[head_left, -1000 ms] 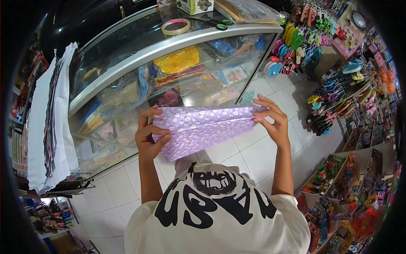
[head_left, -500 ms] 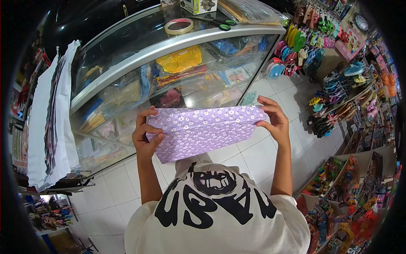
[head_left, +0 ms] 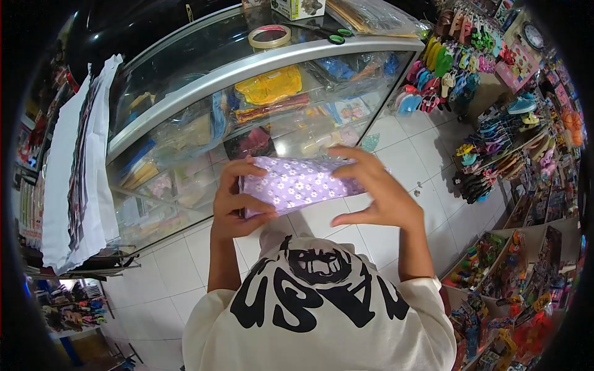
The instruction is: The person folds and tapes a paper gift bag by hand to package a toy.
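Observation:
A box wrapped in lilac paper with white daisies (head_left: 297, 184) is held up in front of my chest, before the glass display case. My left hand (head_left: 235, 201) grips its left end, fingers over the far edge and thumb along the near edge. At the other end, my right hand (head_left: 390, 198) is spread apart, its fingers reaching over the paper while the thumb stands away from the near edge. Some motion blur smears the right fingers, which partly cover the box's right end.
On the glass display case (head_left: 204, 74) lie a roll of tape (head_left: 270, 37), scissors with green handles (head_left: 336, 39) and plastic-wrapped packets (head_left: 377, 18). White paper sheets (head_left: 80, 167) hang at the left. Racks of sandals (head_left: 495, 142) and toy shelves (head_left: 495, 297) line the right.
The box has turned, showing a narrower face. My right hand has come off its right end and moved left over it with the thumb apart; my left hand has shifted slightly right.

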`<action>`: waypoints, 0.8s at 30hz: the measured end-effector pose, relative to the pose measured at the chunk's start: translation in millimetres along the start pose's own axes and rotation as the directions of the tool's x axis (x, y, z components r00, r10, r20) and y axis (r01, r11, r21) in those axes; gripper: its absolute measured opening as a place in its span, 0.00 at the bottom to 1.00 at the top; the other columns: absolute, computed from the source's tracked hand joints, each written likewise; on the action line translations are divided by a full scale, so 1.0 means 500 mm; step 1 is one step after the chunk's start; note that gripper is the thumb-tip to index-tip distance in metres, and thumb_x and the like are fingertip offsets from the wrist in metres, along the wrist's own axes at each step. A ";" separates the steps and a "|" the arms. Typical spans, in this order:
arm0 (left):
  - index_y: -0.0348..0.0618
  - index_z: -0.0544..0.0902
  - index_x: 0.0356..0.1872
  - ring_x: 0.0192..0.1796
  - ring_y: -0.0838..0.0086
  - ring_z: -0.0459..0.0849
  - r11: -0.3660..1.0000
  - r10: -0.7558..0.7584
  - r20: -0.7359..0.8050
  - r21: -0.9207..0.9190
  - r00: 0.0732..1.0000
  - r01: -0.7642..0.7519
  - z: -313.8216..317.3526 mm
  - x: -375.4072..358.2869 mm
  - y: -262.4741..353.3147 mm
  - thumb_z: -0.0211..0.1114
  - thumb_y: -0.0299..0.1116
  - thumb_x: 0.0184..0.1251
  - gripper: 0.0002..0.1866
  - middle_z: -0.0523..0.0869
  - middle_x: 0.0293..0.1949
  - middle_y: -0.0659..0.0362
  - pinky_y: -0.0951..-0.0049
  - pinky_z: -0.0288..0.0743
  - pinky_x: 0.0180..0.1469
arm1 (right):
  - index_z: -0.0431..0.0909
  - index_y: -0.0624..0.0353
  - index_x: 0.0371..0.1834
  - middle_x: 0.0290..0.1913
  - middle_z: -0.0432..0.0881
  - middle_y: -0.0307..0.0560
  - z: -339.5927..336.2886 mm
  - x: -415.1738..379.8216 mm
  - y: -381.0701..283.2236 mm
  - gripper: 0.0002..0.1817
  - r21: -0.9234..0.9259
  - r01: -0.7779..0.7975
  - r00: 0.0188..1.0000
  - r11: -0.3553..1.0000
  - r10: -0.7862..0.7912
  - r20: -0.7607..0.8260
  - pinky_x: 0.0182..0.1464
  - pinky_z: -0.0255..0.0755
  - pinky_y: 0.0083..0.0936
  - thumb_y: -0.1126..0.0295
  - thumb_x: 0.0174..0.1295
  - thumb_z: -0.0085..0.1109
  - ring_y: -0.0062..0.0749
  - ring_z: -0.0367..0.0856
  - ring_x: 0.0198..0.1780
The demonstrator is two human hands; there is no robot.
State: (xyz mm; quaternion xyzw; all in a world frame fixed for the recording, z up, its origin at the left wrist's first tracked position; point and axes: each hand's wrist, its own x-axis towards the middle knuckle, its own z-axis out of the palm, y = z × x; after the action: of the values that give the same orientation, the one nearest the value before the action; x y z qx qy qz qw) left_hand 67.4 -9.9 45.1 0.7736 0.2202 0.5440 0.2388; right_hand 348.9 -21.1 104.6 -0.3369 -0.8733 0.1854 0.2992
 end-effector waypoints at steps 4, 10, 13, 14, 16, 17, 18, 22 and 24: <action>0.51 0.86 0.35 0.63 0.56 0.66 0.997 0.078 0.045 -0.012 0.996 -0.077 0.014 0.009 0.010 0.80 0.32 0.32 0.21 0.73 0.56 0.50 0.54 0.57 0.67 | 0.72 0.54 0.44 0.58 0.74 0.49 0.035 0.029 0.012 0.27 0.076 0.018 0.992 0.997 -0.027 0.127 0.60 0.62 0.40 0.61 0.41 0.74 0.48 0.70 0.60; 0.42 0.61 0.65 0.72 0.49 0.52 0.970 -0.230 0.096 -0.057 0.968 0.236 0.019 0.001 0.000 0.74 0.46 0.39 0.49 0.60 0.67 0.45 0.47 0.36 0.71 | 0.71 0.53 0.44 0.56 0.75 0.46 0.041 0.024 0.010 0.25 0.040 0.020 0.994 0.999 -0.024 0.105 0.53 0.62 0.34 0.65 0.42 0.71 0.44 0.72 0.54; 0.38 0.50 0.71 0.74 0.49 0.49 0.953 -0.301 0.175 0.078 0.937 0.291 0.023 0.001 0.003 0.69 0.57 0.41 0.58 0.55 0.70 0.43 0.44 0.28 0.70 | 0.71 0.53 0.45 0.57 0.75 0.46 0.048 0.014 0.003 0.25 -0.040 0.003 0.997 0.999 0.000 0.072 0.53 0.60 0.34 0.64 0.42 0.71 0.43 0.71 0.54; 0.37 0.48 0.72 0.74 0.50 0.48 0.946 -0.315 0.185 0.139 0.931 0.292 0.025 0.001 0.009 0.68 0.61 0.41 0.60 0.53 0.71 0.42 0.43 0.26 0.70 | 0.71 0.52 0.45 0.57 0.74 0.46 0.051 0.009 -0.001 0.25 -0.050 -0.013 0.998 0.999 0.016 0.067 0.54 0.59 0.34 0.64 0.42 0.70 0.42 0.71 0.55; 0.38 0.46 0.72 0.74 0.49 0.48 0.937 -0.314 0.172 0.213 0.934 0.276 0.024 0.009 0.022 0.64 0.64 0.45 0.59 0.53 0.71 0.42 0.42 0.24 0.69 | 0.72 0.52 0.45 0.58 0.74 0.45 0.056 0.002 -0.007 0.25 -0.069 -0.042 0.997 0.997 0.046 0.057 0.54 0.58 0.34 0.64 0.42 0.69 0.41 0.70 0.56; 0.38 0.45 0.72 0.74 0.49 0.47 0.930 -0.313 0.162 0.252 0.936 0.268 0.024 0.011 0.025 0.61 0.65 0.47 0.58 0.53 0.71 0.42 0.41 0.23 0.69 | 0.71 0.53 0.46 0.58 0.73 0.45 0.055 -0.002 -0.009 0.25 -0.092 -0.034 0.998 0.995 0.039 0.048 0.54 0.58 0.35 0.65 0.43 0.69 0.40 0.69 0.56; 0.39 0.48 0.72 0.74 0.51 0.48 0.929 -0.331 0.162 0.226 0.929 0.292 0.024 0.010 0.024 0.61 0.61 0.52 0.53 0.54 0.71 0.43 0.43 0.26 0.69 | 0.71 0.53 0.47 0.59 0.72 0.44 0.054 -0.004 -0.012 0.25 -0.115 -0.025 0.999 0.993 0.030 0.040 0.54 0.57 0.36 0.65 0.44 0.68 0.39 0.69 0.56; 0.39 0.62 0.65 0.73 0.57 0.54 0.864 -0.491 0.104 -0.065 0.865 0.499 0.034 0.009 0.030 0.55 0.39 0.66 0.29 0.64 0.66 0.49 0.55 0.41 0.71 | 0.71 0.53 0.48 0.60 0.71 0.44 0.064 -0.009 -0.017 0.25 -0.336 0.034 0.999 0.941 -0.035 0.003 0.53 0.57 0.36 0.65 0.45 0.66 0.38 0.68 0.56; 0.38 0.68 0.60 0.71 0.60 0.59 0.825 -0.533 0.057 -0.187 0.844 0.533 0.045 0.010 0.030 0.52 0.30 0.68 0.19 0.69 0.62 0.51 0.63 0.47 0.70 | 0.72 0.53 0.49 0.60 0.70 0.43 0.075 -0.012 -0.016 0.24 -0.396 0.059 0.998 0.916 -0.058 0.015 0.53 0.56 0.36 0.64 0.46 0.66 0.38 0.68 0.56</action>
State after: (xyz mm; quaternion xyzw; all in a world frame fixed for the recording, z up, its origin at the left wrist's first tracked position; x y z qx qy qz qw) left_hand 91.2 -21.9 51.3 0.6548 0.3724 0.4737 0.4563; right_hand 324.2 -35.5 78.6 -0.3638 -0.9029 -0.0036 0.2290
